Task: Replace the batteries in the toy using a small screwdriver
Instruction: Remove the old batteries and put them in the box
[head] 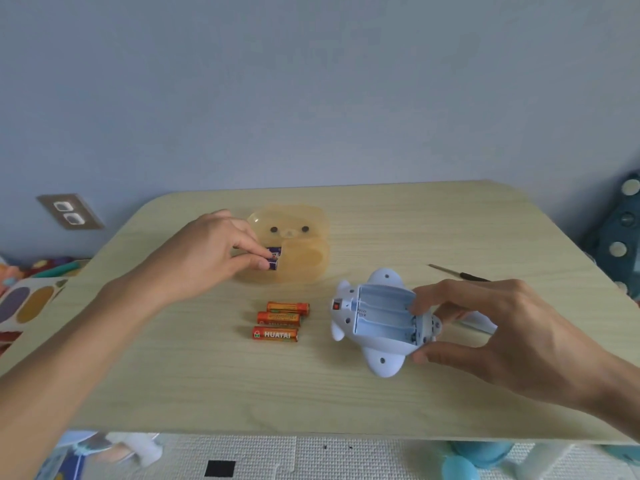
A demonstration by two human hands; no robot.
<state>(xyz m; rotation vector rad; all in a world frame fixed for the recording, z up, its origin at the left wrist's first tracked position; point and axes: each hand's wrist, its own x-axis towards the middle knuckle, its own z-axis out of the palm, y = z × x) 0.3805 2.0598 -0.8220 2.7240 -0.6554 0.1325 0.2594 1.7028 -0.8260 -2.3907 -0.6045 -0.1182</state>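
Pale blue and white plastic, the toy [379,322] lies belly-up on the table [450,230], right of centre and nearer the front edge than the back, its battery bay open and holding no cells. The right hand [498,337] reaches in from the front right corner and clamps the toy's right end, fingers on the far side and thumb on the near side. Just left of the toy, three orange batteries [281,320] lie side by side, close together, with bare wood between them and the front edge. Behind them, toward the middle of the table, sits a translucent amber case [301,251] shaped like a bear's face, lying open. The left hand [211,247] stretches in from the front left corner, its arm crossing the left part of the table, and its thumb and forefinger are pinched on purple batteries [274,258] in the case. A thin screwdriver [457,272] lies behind the right hand, toward the right edge. The back right stretch of the table is open.
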